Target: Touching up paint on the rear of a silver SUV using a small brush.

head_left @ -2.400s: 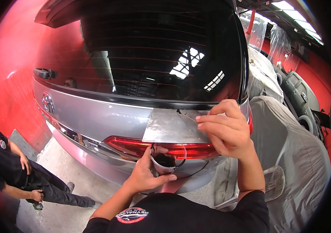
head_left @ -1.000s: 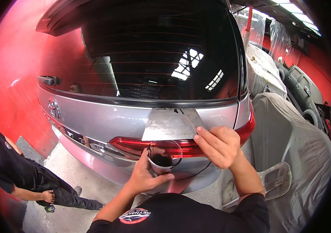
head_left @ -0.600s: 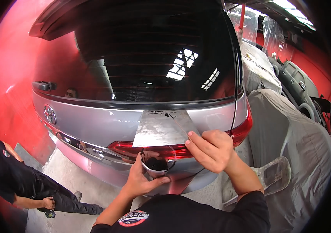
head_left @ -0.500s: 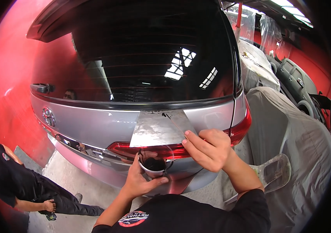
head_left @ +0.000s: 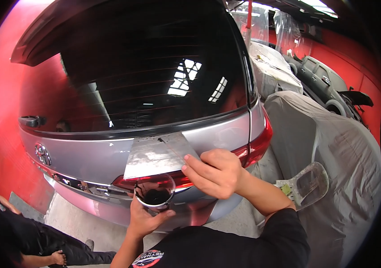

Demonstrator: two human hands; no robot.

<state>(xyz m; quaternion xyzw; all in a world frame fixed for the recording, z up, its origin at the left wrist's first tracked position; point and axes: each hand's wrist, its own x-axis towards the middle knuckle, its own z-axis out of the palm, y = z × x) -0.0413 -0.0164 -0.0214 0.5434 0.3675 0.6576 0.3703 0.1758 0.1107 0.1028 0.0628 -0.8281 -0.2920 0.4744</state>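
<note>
Within the left hand [head_left: 144, 219], a clear cup [head_left: 158, 206] holds black contents [head_left: 156, 196].

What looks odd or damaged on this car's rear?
A dull grey, straight-edged patch on the glossy silver tailgate: its mottled finish doesn't match. Black marks sit near its top edge, resembling the dark contents of the clear cup; can't tell if spilled or applied.

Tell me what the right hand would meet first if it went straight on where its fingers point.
The right hand would probably meet the grey metallic sheet first, to its left; the gap's depth is unclear. The clear cup looks below that line.
</note>
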